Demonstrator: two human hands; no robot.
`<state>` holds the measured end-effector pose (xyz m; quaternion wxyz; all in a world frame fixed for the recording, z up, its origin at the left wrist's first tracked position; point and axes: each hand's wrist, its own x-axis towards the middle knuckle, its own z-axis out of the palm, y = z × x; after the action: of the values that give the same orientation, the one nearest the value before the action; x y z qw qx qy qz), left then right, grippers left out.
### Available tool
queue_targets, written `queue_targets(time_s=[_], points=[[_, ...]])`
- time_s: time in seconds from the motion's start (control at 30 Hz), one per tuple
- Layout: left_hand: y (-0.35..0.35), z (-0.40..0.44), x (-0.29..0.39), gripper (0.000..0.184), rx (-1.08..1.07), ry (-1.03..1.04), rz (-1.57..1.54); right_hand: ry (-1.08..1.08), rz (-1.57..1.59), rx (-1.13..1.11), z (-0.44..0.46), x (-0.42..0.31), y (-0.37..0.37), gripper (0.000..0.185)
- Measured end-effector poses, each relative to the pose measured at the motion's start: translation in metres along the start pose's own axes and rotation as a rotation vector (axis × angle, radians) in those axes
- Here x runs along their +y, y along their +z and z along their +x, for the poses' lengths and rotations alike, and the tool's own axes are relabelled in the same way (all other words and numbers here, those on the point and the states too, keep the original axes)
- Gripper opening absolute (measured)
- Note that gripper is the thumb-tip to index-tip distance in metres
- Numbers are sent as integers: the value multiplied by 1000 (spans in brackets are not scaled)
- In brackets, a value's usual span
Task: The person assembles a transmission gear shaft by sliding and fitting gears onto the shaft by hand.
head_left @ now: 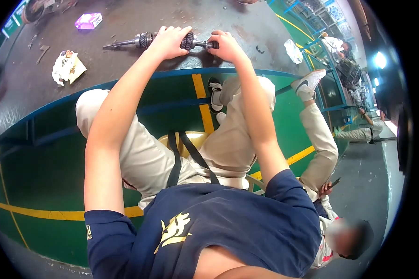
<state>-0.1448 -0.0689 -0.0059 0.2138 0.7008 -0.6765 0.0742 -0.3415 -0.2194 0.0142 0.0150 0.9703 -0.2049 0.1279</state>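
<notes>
A metal gear shaft (187, 42) lies lengthwise across the dark tabletop, its thin splined end pointing left. My left hand (170, 43) is wrapped over the middle of it, between the toothed gears. At the shaft's right end, my right hand (224, 46) grips the narrow tip with thumb and fingers. The undersides of both hands' grips are hidden.
On the dark worktable (111, 69) are a purple-and-white box (88, 21), crumpled paper (68, 69), a small metal tool (43, 54) and a white plastic bag (293, 51). A seated person (317, 139) is close on my right. Other people are farther back.
</notes>
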Motion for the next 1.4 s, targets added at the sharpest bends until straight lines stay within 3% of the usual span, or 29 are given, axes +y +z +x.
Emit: queue_targets(time_s=[0.2,0.37,0.53,0.77,0.8,1.27,1.33,1.4], points=[[1,-1,-1,76,-1,10,0,-1,44,13,-1,-3,5,45],[0,-3,1,80,12,16,22,124,81,67,3,-13,9,53],[3,-2,-2,78,22,42,55,-32,-92,41,3,-9,20,41],[13,-2,-9,78,73,55,56,-58,-11,94,7,-1,29,34],[7,-1,-7,78,5,32,51,32,9,65,5,-5,26,34],[-4,-4,-2,77,35,63,44,-3,5,-50,16,-3,18,34],[-10,-5,2,77,4,45,-16,157,21,-127,15,-12,5,48],[8,-2,-8,78,43,58,44,119,26,-114,17,-8,7,49]])
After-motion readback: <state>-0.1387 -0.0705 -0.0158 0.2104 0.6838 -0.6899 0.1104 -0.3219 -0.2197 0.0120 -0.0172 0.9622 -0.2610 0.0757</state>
